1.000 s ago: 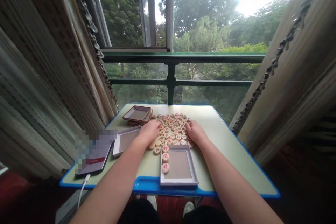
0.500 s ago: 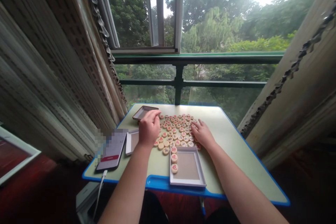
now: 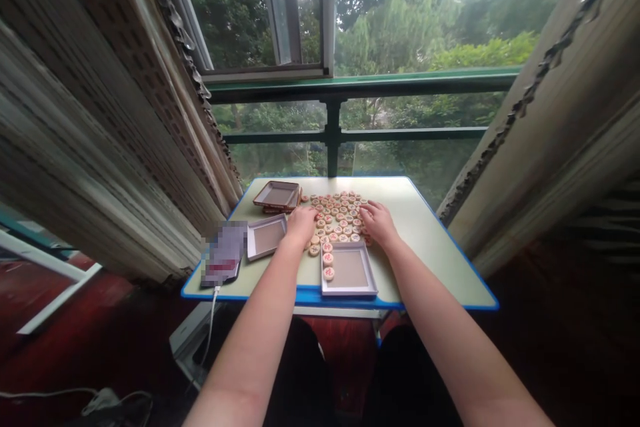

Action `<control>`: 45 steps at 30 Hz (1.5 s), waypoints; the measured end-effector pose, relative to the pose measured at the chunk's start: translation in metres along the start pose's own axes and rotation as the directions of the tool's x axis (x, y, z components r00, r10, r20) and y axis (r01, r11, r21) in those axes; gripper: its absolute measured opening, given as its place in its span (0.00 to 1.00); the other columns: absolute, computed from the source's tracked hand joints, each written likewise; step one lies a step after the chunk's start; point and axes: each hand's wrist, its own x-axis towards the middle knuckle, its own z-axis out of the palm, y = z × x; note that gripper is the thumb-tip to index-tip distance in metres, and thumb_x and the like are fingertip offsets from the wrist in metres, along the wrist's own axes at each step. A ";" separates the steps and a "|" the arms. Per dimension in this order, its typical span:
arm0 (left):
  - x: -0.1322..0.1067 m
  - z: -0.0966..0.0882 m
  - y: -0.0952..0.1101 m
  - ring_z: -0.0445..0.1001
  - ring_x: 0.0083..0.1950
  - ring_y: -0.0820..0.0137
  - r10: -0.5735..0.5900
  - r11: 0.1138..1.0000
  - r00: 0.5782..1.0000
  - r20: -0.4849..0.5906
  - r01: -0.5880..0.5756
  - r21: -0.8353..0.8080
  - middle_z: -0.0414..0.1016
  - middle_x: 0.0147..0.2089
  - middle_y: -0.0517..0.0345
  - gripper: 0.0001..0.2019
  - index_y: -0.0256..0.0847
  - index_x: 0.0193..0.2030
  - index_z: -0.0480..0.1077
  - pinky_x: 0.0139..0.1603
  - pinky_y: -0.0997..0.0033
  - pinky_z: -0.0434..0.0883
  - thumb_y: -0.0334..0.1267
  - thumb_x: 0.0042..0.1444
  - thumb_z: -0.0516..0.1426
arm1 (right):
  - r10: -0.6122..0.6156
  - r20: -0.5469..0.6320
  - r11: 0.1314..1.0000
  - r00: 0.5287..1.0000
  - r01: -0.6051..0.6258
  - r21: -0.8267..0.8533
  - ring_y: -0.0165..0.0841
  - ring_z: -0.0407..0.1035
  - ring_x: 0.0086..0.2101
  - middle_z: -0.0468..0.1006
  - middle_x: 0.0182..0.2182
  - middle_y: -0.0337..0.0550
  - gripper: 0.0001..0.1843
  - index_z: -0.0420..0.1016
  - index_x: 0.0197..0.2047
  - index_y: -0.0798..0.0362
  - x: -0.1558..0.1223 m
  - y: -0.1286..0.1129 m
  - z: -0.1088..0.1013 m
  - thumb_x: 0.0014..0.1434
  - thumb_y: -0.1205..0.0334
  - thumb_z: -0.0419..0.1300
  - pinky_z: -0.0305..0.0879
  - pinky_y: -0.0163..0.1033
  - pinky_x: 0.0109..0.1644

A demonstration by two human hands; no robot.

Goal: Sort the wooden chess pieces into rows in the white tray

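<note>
Several round wooden chess pieces (image 3: 339,215) with red and dark characters lie spread on a pale green table (image 3: 425,233) with a blue edge. My left hand (image 3: 301,223) rests palm down on the left side of the pile, fingers curled over pieces. My right hand (image 3: 379,222) lies on the right side, fingers spread flat. Just in front of the pile sits a white tray (image 3: 349,270) with three pieces (image 3: 328,260) lined along its left wall.
A second white tray (image 3: 267,237) lies left of my left hand. Brown trays (image 3: 278,195) are stacked at the back left. A phone (image 3: 223,259) on a cable sits at the table's left corner. Curtains hang on both sides; a window railing runs behind.
The camera has pulled back and tilted down, so the table looks smaller. My left hand came down from near the brown trays onto the pile's left edge. My right hand stays put.
</note>
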 end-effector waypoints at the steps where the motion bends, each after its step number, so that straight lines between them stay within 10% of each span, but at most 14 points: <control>1: -0.002 0.000 0.000 0.68 0.53 0.61 -0.004 1.000 1.000 -0.028 0.004 0.000 0.74 0.51 0.52 0.17 0.43 0.47 0.74 0.55 0.62 0.63 0.31 0.57 0.48 | -0.010 -0.009 1.000 1.000 0.010 0.028 0.43 0.63 0.52 0.75 0.46 0.53 0.16 0.79 0.40 0.56 -0.001 0.001 0.001 0.58 0.59 0.52 0.53 0.50 0.60; 24: -0.012 0.010 0.004 0.72 0.45 0.57 -0.022 0.995 0.982 -0.187 0.039 0.087 0.78 0.39 0.47 0.11 0.40 0.39 0.76 0.50 0.57 0.64 0.36 0.54 0.53 | -0.153 -0.079 0.963 0.985 0.167 0.210 0.35 0.71 0.37 0.79 0.33 0.42 0.10 0.77 0.35 0.50 -0.015 -0.043 -0.023 0.57 0.59 0.54 0.65 0.41 0.45; 31: -0.010 0.005 0.008 0.73 0.43 0.63 -0.052 0.986 0.938 -0.343 -0.006 -0.167 0.75 0.43 0.49 0.11 0.39 0.41 0.74 0.48 0.64 0.68 0.30 0.54 0.53 | -0.021 -0.123 0.940 0.992 0.061 0.337 0.36 0.71 0.37 0.79 0.34 0.44 0.11 0.77 0.35 0.52 -0.048 -0.038 -0.026 0.56 0.58 0.54 0.67 0.40 0.40; 36: -0.029 0.002 0.019 0.74 0.40 0.68 -0.196 0.756 0.861 -0.470 -0.172 -0.631 0.74 0.42 0.51 0.13 0.37 0.43 0.72 0.45 0.67 0.72 0.37 0.51 0.58 | -0.118 -0.097 0.909 0.988 0.146 0.389 0.37 0.71 0.40 0.79 0.35 0.45 0.12 0.77 0.38 0.51 -0.057 -0.047 -0.029 0.52 0.55 0.59 0.67 0.40 0.40; 39: -0.050 0.013 0.026 0.76 0.39 0.68 -0.252 0.537 0.888 -0.386 -0.203 -0.819 0.75 0.42 0.49 0.17 0.35 0.44 0.71 0.42 0.67 0.73 0.42 0.49 0.60 | -0.192 -0.122 0.893 0.974 0.225 0.389 0.37 0.70 0.40 0.79 0.37 0.45 0.12 0.77 0.38 0.49 -0.061 -0.056 -0.029 0.51 0.54 0.62 0.66 0.43 0.46; 45: -0.070 0.032 0.031 0.76 0.40 0.68 -0.217 0.484 0.904 -0.368 -0.228 -0.845 0.76 0.39 0.51 0.13 0.36 0.36 0.73 0.45 0.65 0.73 0.43 0.46 0.62 | -0.397 -0.037 0.847 0.917 0.382 0.369 0.37 0.70 0.40 0.79 0.37 0.44 0.12 0.78 0.39 0.48 -0.065 -0.061 -0.022 0.50 0.55 0.64 0.65 0.45 0.48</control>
